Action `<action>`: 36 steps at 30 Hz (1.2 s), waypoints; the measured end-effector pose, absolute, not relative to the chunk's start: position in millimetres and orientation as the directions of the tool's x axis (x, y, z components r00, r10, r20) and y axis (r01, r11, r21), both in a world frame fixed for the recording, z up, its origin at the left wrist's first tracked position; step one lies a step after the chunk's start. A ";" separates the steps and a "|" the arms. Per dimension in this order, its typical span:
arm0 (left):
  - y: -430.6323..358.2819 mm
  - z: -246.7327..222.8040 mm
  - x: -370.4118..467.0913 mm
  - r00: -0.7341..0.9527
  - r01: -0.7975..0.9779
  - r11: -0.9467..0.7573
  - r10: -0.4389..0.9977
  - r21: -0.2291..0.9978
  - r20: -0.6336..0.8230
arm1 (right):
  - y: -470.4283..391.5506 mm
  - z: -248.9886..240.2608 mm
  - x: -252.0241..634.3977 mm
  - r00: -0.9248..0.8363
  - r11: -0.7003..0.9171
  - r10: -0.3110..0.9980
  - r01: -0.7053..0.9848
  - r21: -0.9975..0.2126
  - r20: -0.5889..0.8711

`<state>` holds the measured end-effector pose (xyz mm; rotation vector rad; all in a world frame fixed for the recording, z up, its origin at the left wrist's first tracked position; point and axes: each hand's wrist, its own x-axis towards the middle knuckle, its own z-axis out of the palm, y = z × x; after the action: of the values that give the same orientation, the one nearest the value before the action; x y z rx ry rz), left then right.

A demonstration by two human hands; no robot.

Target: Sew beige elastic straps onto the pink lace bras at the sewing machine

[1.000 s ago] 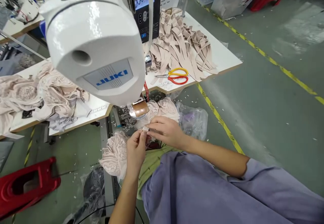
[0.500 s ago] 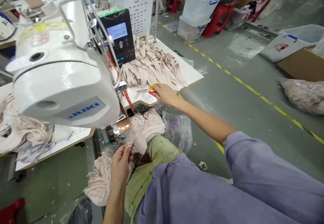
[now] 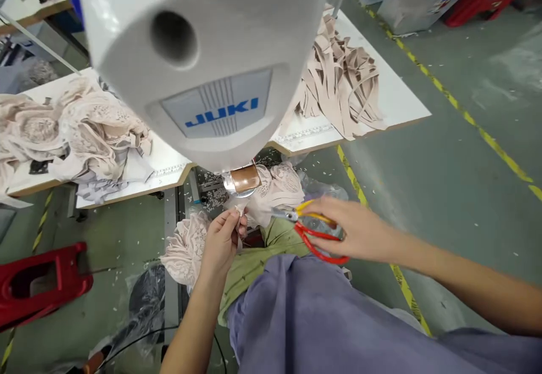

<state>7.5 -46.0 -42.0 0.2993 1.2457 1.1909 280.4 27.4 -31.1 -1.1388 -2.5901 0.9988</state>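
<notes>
My left hand [image 3: 226, 237] pinches the edge of a pale beige lace garment [image 3: 271, 190], just below the sewing machine's front end. Scissors [image 3: 313, 230] with one yellow and one red handle loop are in my right hand [image 3: 349, 224], its fingers through the loops. Their blades point left at the fabric by my left fingers; the tips blur into the pale cloth. More beige lace pieces [image 3: 186, 250] hang in a bundle to the left of my lap. The white JUKI sewing machine [image 3: 212, 80] looms directly above, hiding part of the table.
Beige fabric strips [image 3: 339, 75] pile on the table's right side, and lace garments [image 3: 80, 126] heap on the left. A red stool [image 3: 46, 281] lies at the lower left. Plastic bins [image 3: 419, 1] stand at the upper right.
My right hand has taken the scissors off the table and brought them down beside my left hand. The left hand keeps its pinch on the fabric. The view has shifted closer under the machine.
</notes>
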 end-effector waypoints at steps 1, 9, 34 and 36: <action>-45.1 -41.9 8.7 -0.143 -0.518 0.425 0.813 0.742 -0.565 | 18.6 -29.5 273.3 -0.725 0.507 0.678 0.582 -0.636 -0.123; -48.2 -48.2 11.4 -0.101 -0.358 0.451 0.852 0.817 -0.514 | 24.7 -45.8 243.4 -0.759 0.519 0.645 0.520 -0.679 -0.089; -56.7 -48.0 1.0 -0.316 -0.230 0.351 0.855 0.907 -0.411 | 18.9 -39.1 212.7 -0.723 0.337 0.661 0.522 -0.783 -0.198; -57.1 -47.0 -0.5 -0.322 -0.194 0.355 0.857 0.914 -0.402 | 21.2 -38.7 211.9 -0.732 0.330 0.648 0.521 -0.787 -0.213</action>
<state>-0.5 -57.1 -47.0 0.6234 1.5278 1.2092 211.9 21.2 -38.7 -1.0826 -2.4452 1.3649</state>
